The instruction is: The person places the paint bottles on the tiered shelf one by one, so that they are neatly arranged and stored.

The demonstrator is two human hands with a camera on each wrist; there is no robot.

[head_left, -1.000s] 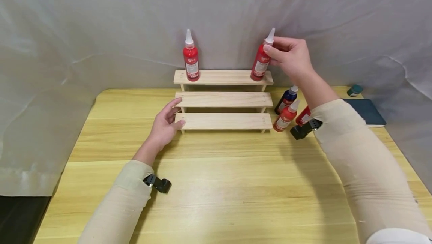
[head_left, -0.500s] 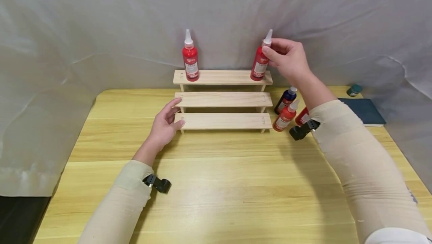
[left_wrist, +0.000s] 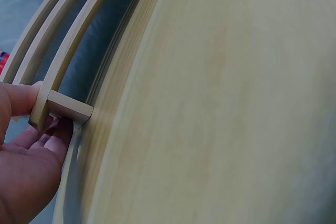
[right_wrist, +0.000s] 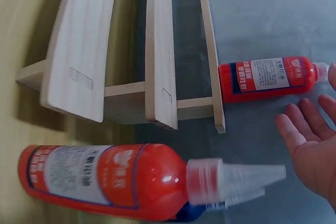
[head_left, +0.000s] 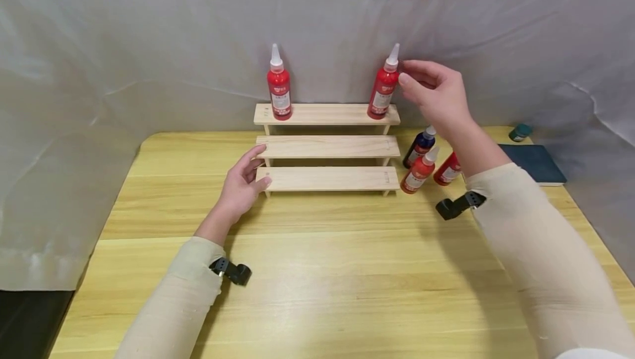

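Observation:
A three-step wooden display rack [head_left: 327, 147] stands at the back of the table. With thumb on the lowest step and fingers beneath it, my left hand [head_left: 238, 189] grips the rack's left end; the left wrist view shows the fingers by the leg [left_wrist: 69, 106]. On the top step, a red bottle with a white pointed nozzle [head_left: 382, 93] stands upright at the right end. My right hand [head_left: 439, 94] is just beside it, fingers loosely bent and apart from it; the right wrist view shows a gap between hand and bottle [right_wrist: 265, 78]. A matching red bottle [head_left: 280, 96] stands at the top step's left end.
Right of the rack stand a dark blue bottle [head_left: 419, 148], an orange-red bottle [head_left: 418, 175] and another red bottle [head_left: 448, 170]. Farther right lie a dark book [head_left: 534, 164] and a small green jar [head_left: 520, 132]. Grey cloth [head_left: 198, 33] hangs behind the table.
My right hand has let go of the bottle on the top step and drawn slightly right. The bottle, tilted before, stands straighter. My left hand has stayed on the rack.

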